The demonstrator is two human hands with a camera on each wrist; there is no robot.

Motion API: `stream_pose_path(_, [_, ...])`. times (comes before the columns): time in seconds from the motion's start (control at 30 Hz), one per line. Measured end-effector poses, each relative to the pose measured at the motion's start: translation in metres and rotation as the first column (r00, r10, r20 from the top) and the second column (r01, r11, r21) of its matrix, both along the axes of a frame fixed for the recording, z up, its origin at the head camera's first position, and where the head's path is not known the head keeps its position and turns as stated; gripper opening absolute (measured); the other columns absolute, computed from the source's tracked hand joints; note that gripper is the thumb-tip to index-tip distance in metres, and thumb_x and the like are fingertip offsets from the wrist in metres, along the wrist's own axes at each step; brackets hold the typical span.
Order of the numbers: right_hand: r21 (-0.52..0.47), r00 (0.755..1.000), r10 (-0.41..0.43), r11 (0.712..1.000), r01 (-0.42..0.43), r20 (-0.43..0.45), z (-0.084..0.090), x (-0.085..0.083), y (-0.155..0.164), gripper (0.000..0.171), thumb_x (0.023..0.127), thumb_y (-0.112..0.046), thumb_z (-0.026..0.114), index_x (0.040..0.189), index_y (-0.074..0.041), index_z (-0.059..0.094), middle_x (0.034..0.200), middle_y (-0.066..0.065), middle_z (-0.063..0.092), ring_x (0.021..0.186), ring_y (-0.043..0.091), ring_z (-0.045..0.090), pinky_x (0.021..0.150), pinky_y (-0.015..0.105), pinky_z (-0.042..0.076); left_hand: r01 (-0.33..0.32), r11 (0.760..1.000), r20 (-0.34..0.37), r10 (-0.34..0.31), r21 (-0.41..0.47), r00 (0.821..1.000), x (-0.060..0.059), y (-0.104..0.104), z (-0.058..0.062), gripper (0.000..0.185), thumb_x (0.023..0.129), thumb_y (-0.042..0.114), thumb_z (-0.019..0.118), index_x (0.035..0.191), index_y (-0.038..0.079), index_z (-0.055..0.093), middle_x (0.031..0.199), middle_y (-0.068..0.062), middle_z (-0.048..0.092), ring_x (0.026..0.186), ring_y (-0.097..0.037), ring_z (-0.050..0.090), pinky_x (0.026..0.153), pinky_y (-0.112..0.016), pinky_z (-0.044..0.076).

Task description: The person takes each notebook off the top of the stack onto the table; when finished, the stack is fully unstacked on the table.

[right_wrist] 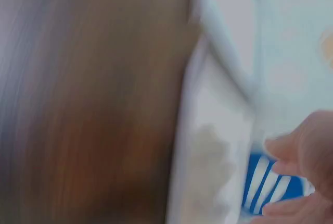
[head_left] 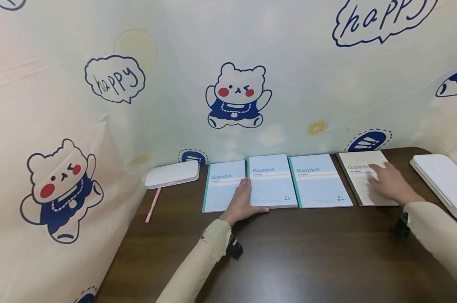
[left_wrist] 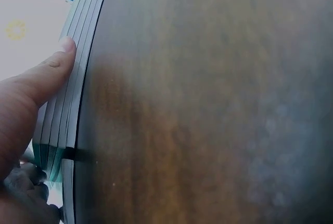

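Note:
My left hand [head_left: 240,203] rests at the blue Gambit notebooks [head_left: 274,185] stacked second from the left. Its extended fingers lie along the stack's left side, over the single notebook [head_left: 217,195] beside it. In the left wrist view the thumb [left_wrist: 54,70] touches the stack's front edge, where several layers show. Over the cream notebook [head_left: 353,176], second to the right of that stack, is my right hand [head_left: 392,183], blurred, with loosely bent fingers and nothing in them. The right wrist view shows this hand [right_wrist: 315,156] raised above the cream cover. Between them lies another blue notebook [head_left: 320,183].
A white case [head_left: 173,174] lies at the back left, with a pink pen [head_left: 153,205] in front of it. Another white case [head_left: 444,181] lies at the right edge. Behind the brown table [head_left: 289,252] hangs a printed cloth [head_left: 167,105].

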State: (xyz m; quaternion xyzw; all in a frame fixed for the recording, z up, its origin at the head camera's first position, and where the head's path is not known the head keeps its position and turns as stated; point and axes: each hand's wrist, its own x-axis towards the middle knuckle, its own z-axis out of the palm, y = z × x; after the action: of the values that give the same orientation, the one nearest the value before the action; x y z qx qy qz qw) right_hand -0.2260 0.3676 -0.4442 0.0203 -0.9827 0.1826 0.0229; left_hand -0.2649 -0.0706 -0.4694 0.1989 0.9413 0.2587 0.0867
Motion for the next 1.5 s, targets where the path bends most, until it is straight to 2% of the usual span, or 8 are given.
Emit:
stream_pose_path(0.17, [-0.157,0.978,0.208,0.965,-0.209,-0.025,0.008,-0.004,-0.088,0.076,0.095,-0.033,0.061,0.145,0.012,0.027,0.145,0.043,0.026,0.134,0.060,0.022,0.108,0.070,0.021,0.001,1.000,-0.003,-0.001,-0.013,1.000,-0.003,0.005,0.003,0.121,0.074,0.055,0.078,0.155,0.003,0.003,0.164,-0.014,0.003,0.152,-0.024,0.001,0.124,-0.042,0.012])
stream_pose_path(0.4, [-0.058,0.935,0.353,0.935,-0.350,0.041,-0.005,0.003,-0.174,0.092,0.090,-0.046,0.065,0.148,0.011,0.022,0.150,0.040,0.021,0.140,0.055,0.020,0.111,0.066,0.025,0.022,0.999,-0.017,-0.023,-0.033,1.000,-0.006,0.017,0.006,0.122,0.074,0.055,0.078,0.155,0.001,0.003,0.163,-0.016,0.004,0.152,-0.026,0.003,0.123,-0.042,0.014])
stream_pose_path(0.97, [-0.011,0.934,0.357,0.934,-0.357,0.004,-0.015,0.006,-0.188,0.081,0.092,-0.034,0.064,0.145,0.015,0.026,0.147,0.043,0.025,0.138,0.055,0.025,0.109,0.066,0.029,-0.005,1.000,-0.010,0.005,-0.030,1.000,-0.006,0.017,0.006,0.123,0.071,0.054,0.081,0.154,0.001,0.007,0.163,-0.014,0.007,0.152,-0.024,0.004,0.124,-0.042,0.013])
stream_pose_path(1.2, [-0.021,0.935,0.353,0.935,-0.353,0.023,-0.014,0.005,-0.189,0.083,0.091,-0.035,0.065,0.145,0.014,0.026,0.147,0.042,0.025,0.139,0.055,0.024,0.110,0.066,0.027,-0.070,0.993,0.022,0.068,0.097,0.997,-0.003,0.019,0.019,0.113,0.074,0.051,0.080,0.155,0.004,0.014,0.163,-0.011,0.010,0.151,-0.024,0.012,0.122,-0.042,0.021])
stream_pose_path(1.27, [-0.024,0.935,0.355,0.935,-0.354,0.021,-0.013,0.005,-0.189,0.083,0.091,-0.035,0.065,0.145,0.014,0.026,0.147,0.042,0.025,0.139,0.055,0.023,0.110,0.065,0.027,-0.145,0.964,0.067,0.134,0.223,0.989,-0.003,0.022,0.027,0.095,0.081,0.047,0.075,0.152,0.006,0.027,0.162,-0.010,0.020,0.148,-0.025,0.025,0.117,-0.043,0.031])
stream_pose_path(1.37, [-0.033,0.932,0.362,0.932,-0.362,0.012,-0.014,0.005,-0.190,0.083,0.091,-0.034,0.065,0.145,0.015,0.026,0.147,0.043,0.024,0.139,0.055,0.023,0.110,0.066,0.026,-0.285,0.859,0.164,0.236,0.425,0.958,-0.004,0.025,0.040,0.061,0.091,0.033,0.068,0.143,0.010,0.047,0.155,-0.010,0.037,0.136,-0.027,0.046,0.108,-0.044,0.043])
stream_pose_path(1.43, [-0.044,0.929,0.371,0.928,-0.370,0.007,-0.015,0.005,-0.192,0.083,0.091,-0.033,0.066,0.145,0.015,0.025,0.147,0.042,0.024,0.139,0.055,0.023,0.110,0.066,0.026,-0.352,0.794,0.213,0.282,0.496,0.935,-0.006,0.025,0.047,0.046,0.092,0.023,0.066,0.136,0.011,0.055,0.149,-0.011,0.045,0.132,-0.029,0.050,0.105,-0.044,0.046])
stream_pose_path(1.5, [-0.049,0.925,0.381,0.924,-0.380,0.004,-0.016,0.005,-0.194,0.083,0.091,-0.033,0.066,0.145,0.015,0.025,0.148,0.042,0.024,0.139,0.055,0.023,0.110,0.066,0.026,-0.382,0.771,0.257,0.287,0.509,0.923,-0.010,0.023,0.050,0.044,0.093,0.014,0.065,0.135,0.012,0.056,0.147,-0.012,0.047,0.134,-0.030,0.047,0.106,-0.045,0.045])
